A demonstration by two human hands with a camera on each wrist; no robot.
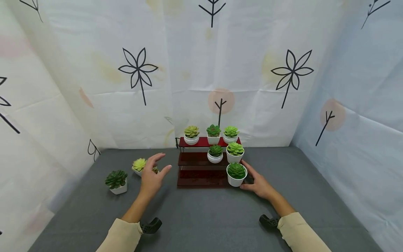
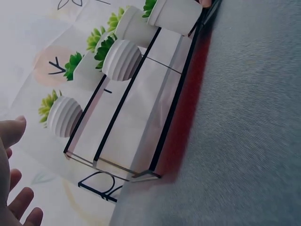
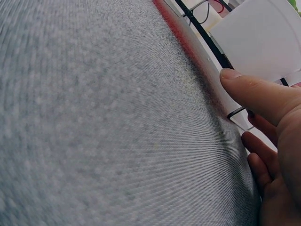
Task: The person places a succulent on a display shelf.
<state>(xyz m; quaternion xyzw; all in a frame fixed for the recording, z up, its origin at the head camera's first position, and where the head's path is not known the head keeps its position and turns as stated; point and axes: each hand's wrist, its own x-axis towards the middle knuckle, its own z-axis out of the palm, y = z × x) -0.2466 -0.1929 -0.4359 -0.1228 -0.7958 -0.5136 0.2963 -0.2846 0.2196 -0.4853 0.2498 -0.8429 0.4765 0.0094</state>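
A three-tier rack with dark red shelves [image 1: 201, 178] and a thin black frame stands on the grey table. White pots with small green succulents sit on every tier; the lowest holds one dark green succulent [image 1: 236, 171] at its right end. Beside that pot is my right hand [image 1: 259, 185], thumb near its base and forefinger reaching back along the rack's right side. Whether the thumb touches the white pot [image 3: 258, 42] is unclear. My left hand [image 1: 152, 177] is raised left of the rack, thumb and fingers spread apart, holding nothing. It partly hides a yellow-green succulent [image 1: 139, 164].
Another dark green succulent [image 1: 116, 180] in a white pot stands farther left on the table [image 1: 201, 220]. Patterned white cloth [image 1: 189, 70] hangs behind the table and along both sides.
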